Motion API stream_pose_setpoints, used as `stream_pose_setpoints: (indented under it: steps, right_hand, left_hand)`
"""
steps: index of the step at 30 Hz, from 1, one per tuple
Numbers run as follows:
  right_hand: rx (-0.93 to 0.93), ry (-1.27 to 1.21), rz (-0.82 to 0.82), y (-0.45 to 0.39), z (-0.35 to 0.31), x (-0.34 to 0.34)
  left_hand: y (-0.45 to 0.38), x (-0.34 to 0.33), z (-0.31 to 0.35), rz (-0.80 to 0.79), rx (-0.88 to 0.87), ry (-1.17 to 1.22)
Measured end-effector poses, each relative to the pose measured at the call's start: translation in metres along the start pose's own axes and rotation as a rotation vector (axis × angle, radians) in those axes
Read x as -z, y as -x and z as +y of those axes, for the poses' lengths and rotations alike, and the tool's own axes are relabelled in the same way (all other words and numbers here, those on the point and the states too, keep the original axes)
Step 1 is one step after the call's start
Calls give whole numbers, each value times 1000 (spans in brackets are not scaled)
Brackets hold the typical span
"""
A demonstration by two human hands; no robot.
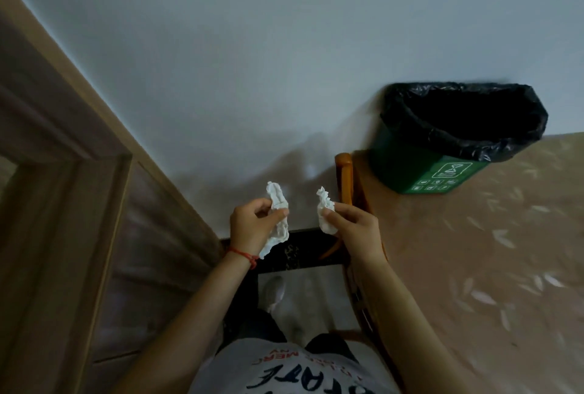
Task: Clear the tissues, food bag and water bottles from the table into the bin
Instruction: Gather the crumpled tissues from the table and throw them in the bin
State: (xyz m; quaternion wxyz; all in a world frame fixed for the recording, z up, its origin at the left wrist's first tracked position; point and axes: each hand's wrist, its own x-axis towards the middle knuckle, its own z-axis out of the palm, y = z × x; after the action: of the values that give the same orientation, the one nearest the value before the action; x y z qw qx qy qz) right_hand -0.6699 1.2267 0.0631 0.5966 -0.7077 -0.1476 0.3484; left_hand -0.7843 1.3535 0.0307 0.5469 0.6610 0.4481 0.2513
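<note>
Low in the centre of the frame, the left hand (249, 226) pinches a long crumpled white tissue (278, 220) between its fingers; the right hand (354, 229) pinches a smaller crumpled white tissue (325, 210). Upper right, a green plastic bin with a black liner (455, 137) sits on the beige patterned worktop (474, 251).

bin (442, 169) mouth open, clear air btwn
</note>
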Motion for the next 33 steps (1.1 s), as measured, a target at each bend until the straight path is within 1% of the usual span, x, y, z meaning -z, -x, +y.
stream_pose_setpoints:
  steps: [2, 5, 10, 16, 20, 25, 33]
  right_hand:
    - [9, -29, 52, -14, -6, 0]
    - [19, -58, 144, -30, -16, 0]
    - [-5, -133, 350, -45, -27, 8]
    - [-43, -211, 580, -45, -25, 22]
    - [-37, -230, 689, -44, -28, 31]
    - [10, -230, 767, -47, -43, 47]
    - [144, -161, 859, -72, -96, 93]
  left_hand:
    - [-22, -8, 8, -54, -7, 12]
    - [-56, -22, 21, -178, -15, 28]
    - [-101, -52, 46, -342, -118, -58]
    - [-122, -89, 65, -566, -226, -105]
    - [-126, -111, 76, -684, -254, -111]
    - [-122, -129, 85, -756, -284, -115]
    - [-117, -139, 97, -761, -246, -106]
